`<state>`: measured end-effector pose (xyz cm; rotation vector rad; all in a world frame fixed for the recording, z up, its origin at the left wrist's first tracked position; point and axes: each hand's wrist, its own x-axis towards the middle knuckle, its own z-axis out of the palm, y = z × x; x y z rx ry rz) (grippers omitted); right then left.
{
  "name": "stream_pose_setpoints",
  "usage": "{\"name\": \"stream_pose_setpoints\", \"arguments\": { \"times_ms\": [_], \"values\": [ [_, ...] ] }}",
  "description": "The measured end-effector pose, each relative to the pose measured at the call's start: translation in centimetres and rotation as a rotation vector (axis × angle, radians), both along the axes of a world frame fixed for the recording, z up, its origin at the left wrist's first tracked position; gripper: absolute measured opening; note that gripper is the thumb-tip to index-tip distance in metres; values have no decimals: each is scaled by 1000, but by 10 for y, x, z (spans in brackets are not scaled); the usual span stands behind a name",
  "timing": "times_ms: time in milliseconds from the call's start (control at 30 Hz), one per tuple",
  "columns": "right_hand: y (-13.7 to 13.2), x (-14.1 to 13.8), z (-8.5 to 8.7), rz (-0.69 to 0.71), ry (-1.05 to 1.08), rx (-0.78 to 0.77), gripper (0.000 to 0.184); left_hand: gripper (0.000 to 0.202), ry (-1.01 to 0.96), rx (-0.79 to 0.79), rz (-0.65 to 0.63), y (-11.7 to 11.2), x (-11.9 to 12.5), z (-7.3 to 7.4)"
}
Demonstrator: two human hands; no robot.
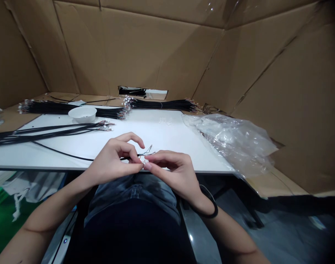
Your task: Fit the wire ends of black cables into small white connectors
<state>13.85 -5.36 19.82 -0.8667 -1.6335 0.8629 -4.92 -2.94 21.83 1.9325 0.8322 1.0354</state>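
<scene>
A thin black cable [64,151] runs across the white board from the left into my left hand [115,157]. That hand is closed on the cable near its stripped end, thumb and index fingertip together. Fine bare wires [148,150] fan out past the fingers, pointing up and right. My right hand [174,168] meets it from the right, its thumb and fingers pinched on a small white connector [144,163] at the wire ends. Fingertips partly hide the connector. Both hands are held over the front edge of the white board [167,132].
Bundles of black cables lie at the back left [52,107] and back middle [162,104]; more loose cables [54,134] lie at left. A white bowl [83,114] stands among them. Clear plastic bags [233,135] cover the right side. Cardboard walls [145,47] enclose the board.
</scene>
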Motion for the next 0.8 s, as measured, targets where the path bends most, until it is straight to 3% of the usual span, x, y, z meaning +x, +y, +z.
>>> {"name": "stream_pose_setpoints", "arguments": {
  "times_ms": [433, 800],
  "values": [
    [-1, -2, -2, -7, -43, 53, 11, 14, 12, -76, 30, 0, 1, 0],
    [0, -3, -7, -100, -149, 335, 12, 10, -20, -170, 24, 4, 3, -1]
  ]
}}
